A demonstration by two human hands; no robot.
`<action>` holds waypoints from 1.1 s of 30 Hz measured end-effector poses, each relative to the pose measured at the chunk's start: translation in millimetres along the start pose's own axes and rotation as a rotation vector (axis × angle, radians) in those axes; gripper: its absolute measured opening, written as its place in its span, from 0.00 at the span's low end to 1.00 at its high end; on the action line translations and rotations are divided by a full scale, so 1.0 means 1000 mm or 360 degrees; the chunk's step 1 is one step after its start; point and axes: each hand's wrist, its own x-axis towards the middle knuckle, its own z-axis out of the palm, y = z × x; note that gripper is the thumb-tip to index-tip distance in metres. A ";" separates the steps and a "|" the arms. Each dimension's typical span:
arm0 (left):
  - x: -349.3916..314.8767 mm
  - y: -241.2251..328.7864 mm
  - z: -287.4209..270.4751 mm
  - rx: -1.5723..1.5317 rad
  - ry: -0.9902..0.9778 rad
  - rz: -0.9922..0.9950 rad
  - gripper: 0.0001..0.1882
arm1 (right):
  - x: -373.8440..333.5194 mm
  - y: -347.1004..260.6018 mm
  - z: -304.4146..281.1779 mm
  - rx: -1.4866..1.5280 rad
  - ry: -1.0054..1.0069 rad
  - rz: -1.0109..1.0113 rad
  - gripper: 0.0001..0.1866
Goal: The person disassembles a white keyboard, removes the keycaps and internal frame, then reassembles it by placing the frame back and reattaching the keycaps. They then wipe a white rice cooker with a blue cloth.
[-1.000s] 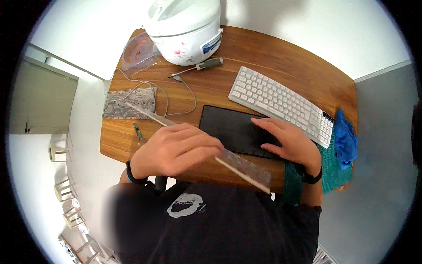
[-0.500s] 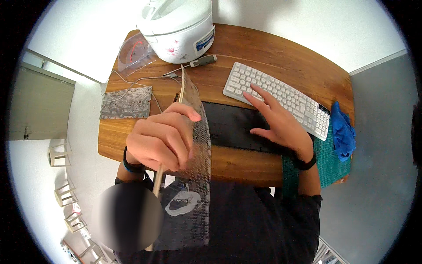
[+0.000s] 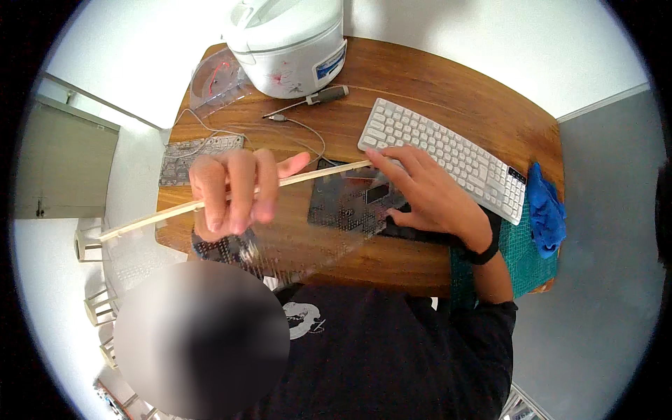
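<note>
My left hand [image 3: 234,185] has its fingers curled round a pale, narrow strip [image 3: 154,217] along the upper edge of a large see-through sheet [image 3: 308,241] patterned with rows of small dots. The strip slants up to the right, above the table. My right hand [image 3: 434,199] is at its right end, fingertips against the strip, thumb held apart. Beneath the sheet and right hand lies a long black panel [image 3: 423,233]. Just beyond the right hand sits a white keyboard [image 3: 448,157]. A blurred round patch hides the sheet's lower left.
A white rice cooker [image 3: 287,63] stands at the back left, beside a clear plastic piece [image 3: 213,84]. A grey-handled screwdriver [image 3: 329,94], a thin cable [image 3: 315,129] and a grey patterned plate [image 3: 199,157] lie nearby. A blue cloth [image 3: 546,210] rests by a green cutting mat [image 3: 528,262] at right.
The sheet has swung from pointing away from me to lying across, its far end coming round to my right hand. My left hand has turned with it; my right hand has shifted slightly left.
</note>
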 end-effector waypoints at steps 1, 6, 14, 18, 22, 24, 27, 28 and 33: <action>-0.002 0.006 -0.004 0.0053 0.0083 -0.0115 0.10 | -0.006 0.000 -0.004 -0.0049 -0.0014 0.0042 0.62; -0.032 0.045 -0.013 0.0377 0.0751 -0.0745 0.21 | -0.052 0.002 -0.027 -0.0191 -0.0104 0.0275 0.63; -0.063 0.046 -0.046 0.1151 0.0492 -0.1656 0.17 | -0.123 0.018 -0.043 -0.0151 -0.0354 0.0826 0.64; -0.058 0.025 -0.042 0.1492 0.0113 -0.1821 0.19 | -0.138 0.023 -0.043 -0.0135 -0.0377 0.0886 0.65; -0.048 0.008 -0.034 0.1642 -0.0197 -0.1671 0.28 | -0.143 0.024 -0.042 -0.0103 -0.0348 0.0871 0.65; -0.044 0.002 -0.031 0.1822 -0.0363 -0.1527 0.33 | -0.143 0.023 -0.042 -0.0118 -0.0323 0.0866 0.65; -0.043 -0.001 -0.028 0.2015 -0.0503 -0.1471 0.43 | -0.140 0.020 -0.042 -0.0096 -0.0260 0.0871 0.64; -0.045 -0.002 -0.029 0.2007 -0.0503 -0.1508 0.46 | -0.139 0.019 -0.042 -0.0086 -0.0234 0.0876 0.63; -0.047 -0.007 -0.021 0.2024 -0.0300 -0.1750 0.61 | -0.139 0.020 -0.040 0.0053 -0.0172 0.0939 0.64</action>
